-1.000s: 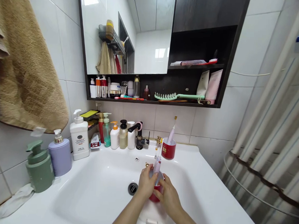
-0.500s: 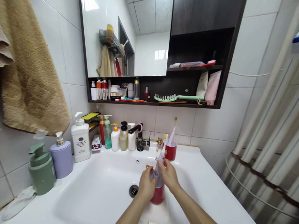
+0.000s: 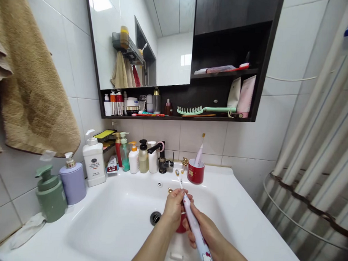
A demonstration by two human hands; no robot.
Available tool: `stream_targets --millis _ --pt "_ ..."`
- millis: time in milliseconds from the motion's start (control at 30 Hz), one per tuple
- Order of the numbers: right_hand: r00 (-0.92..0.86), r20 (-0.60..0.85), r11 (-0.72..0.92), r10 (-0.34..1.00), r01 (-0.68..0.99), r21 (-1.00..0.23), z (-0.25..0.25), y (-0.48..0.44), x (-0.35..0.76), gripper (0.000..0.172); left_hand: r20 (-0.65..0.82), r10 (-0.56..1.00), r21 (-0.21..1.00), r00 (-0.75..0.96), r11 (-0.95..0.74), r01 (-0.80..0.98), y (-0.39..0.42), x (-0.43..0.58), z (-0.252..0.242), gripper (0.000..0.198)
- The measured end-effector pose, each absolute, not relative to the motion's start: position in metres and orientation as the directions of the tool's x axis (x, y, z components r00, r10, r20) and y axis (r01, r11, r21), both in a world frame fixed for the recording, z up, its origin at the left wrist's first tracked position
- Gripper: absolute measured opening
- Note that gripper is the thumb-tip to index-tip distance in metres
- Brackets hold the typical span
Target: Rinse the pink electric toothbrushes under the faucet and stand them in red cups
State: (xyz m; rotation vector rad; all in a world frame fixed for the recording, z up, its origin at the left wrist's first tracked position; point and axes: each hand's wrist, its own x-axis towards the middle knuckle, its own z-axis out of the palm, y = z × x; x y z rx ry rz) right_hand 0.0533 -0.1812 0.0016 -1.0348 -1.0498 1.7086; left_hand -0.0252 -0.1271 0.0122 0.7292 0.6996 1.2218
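Note:
A white electric toothbrush (image 3: 195, 230) with a cartoon cat on its handle slants over the right part of the sink. My right hand (image 3: 206, 228) is wrapped round its handle. The fingers of my left hand (image 3: 174, 206) are closed at the upper end, near the neck. Behind my hands, a red cup (image 3: 181, 224) stands partly hidden. Another red cup (image 3: 195, 173) on the sink's back ledge holds a pinkish toothbrush (image 3: 199, 154). A second small brush head (image 3: 182, 172) shows just above my hands.
The white sink basin (image 3: 111, 212) has a dark drain (image 3: 155, 218) left of my hands. A black faucet (image 3: 162, 156) and several pump bottles line the back edge. A green bottle (image 3: 51, 198) and a purple bottle (image 3: 73, 182) stand at the left. A dark shelf (image 3: 174, 120) hangs above.
The toothbrush has risen out of the front red cup and now tilts down toward me. My right hand has moved down along its handle. The view has shifted slightly.

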Motion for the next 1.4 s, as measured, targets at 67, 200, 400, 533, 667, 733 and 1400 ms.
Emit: stream_targets --millis 67,200,400,533,667,733,1400 --pt "-0.246 -0.169 -0.197 0.954 -0.096 -0.976 0.000 -0.184 0.053 0.026 -0.134 0.983 0.773 0.126 0.183 -0.608 -0.123 -0.027 0.012 0.012" --pt "-0.210 -0.209 -0.183 0.955 0.136 -0.974 0.001 -0.186 0.055 0.019 -0.218 0.974 0.716 0.053 0.197 -0.670 -0.112 -0.035 0.005 0.006" --pt "-0.148 -0.139 -0.070 0.979 0.398 -0.915 0.003 -0.181 0.063 0.011 -0.201 0.977 0.708 0.064 0.190 -0.680 -0.108 -0.039 -0.004 0.005" --pt "-0.212 -0.243 -0.160 0.946 0.345 -0.925 0.009 -0.182 0.060 0.016 -0.207 0.978 0.691 0.038 0.174 -0.701 -0.108 -0.038 -0.002 0.005" --pt "-0.169 -0.194 -0.113 0.966 0.398 -0.910 0.010 -0.184 0.058 0.012 -0.217 0.976 0.680 0.027 0.171 -0.713 -0.109 -0.037 0.000 0.004" --pt "-0.157 -0.190 -0.111 0.969 0.411 -0.905 0.009 -0.184 0.058 0.012 -0.218 0.976 0.680 0.021 0.167 -0.714 -0.110 -0.037 0.000 0.004" --pt "-0.130 -0.070 0.024 0.989 0.607 -0.795 -0.001 -0.183 0.063 0.020 -0.249 0.968 0.684 -0.035 0.150 -0.714 -0.109 -0.036 0.001 0.007"
